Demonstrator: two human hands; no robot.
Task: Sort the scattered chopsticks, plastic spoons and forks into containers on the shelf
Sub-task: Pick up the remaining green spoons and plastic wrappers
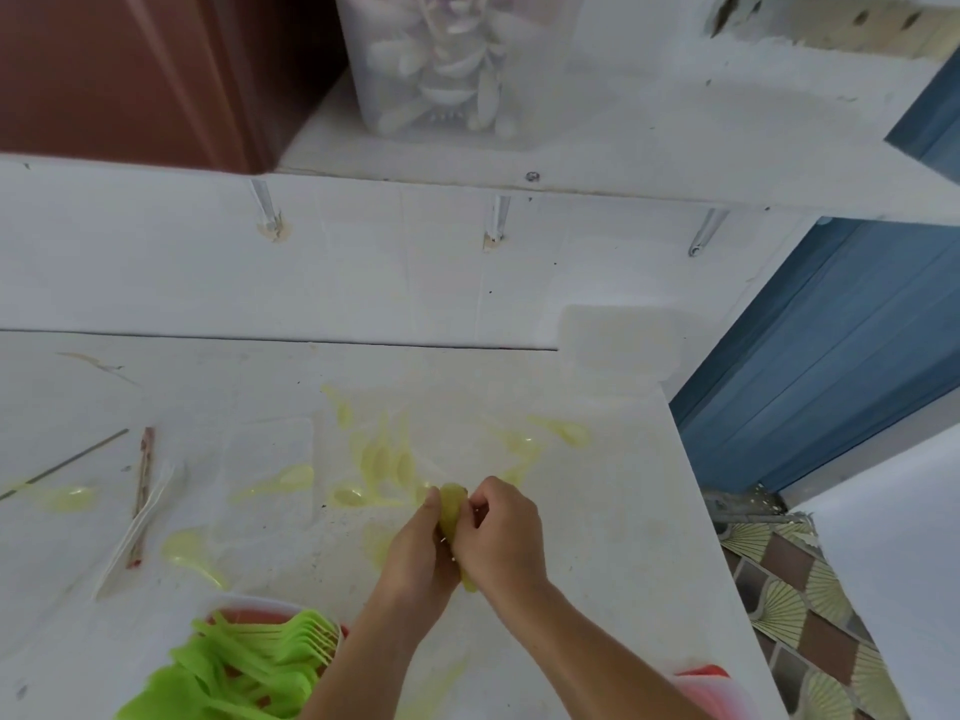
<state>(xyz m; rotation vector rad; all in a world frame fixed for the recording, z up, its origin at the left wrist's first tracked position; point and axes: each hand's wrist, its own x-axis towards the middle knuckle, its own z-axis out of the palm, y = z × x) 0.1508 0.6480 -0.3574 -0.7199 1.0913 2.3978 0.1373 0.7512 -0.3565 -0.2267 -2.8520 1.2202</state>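
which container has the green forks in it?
The red tub at the table's near edge, lower left of view. The clear tub on the shelf holds white spoons.

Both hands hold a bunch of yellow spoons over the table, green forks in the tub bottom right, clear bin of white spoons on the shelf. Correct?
No: the head view shows the green forks in the tub at bottom left, not right. The rest stands: left hand and right hand hold the yellow spoons over the table, clear bin of white spoons on the shelf.
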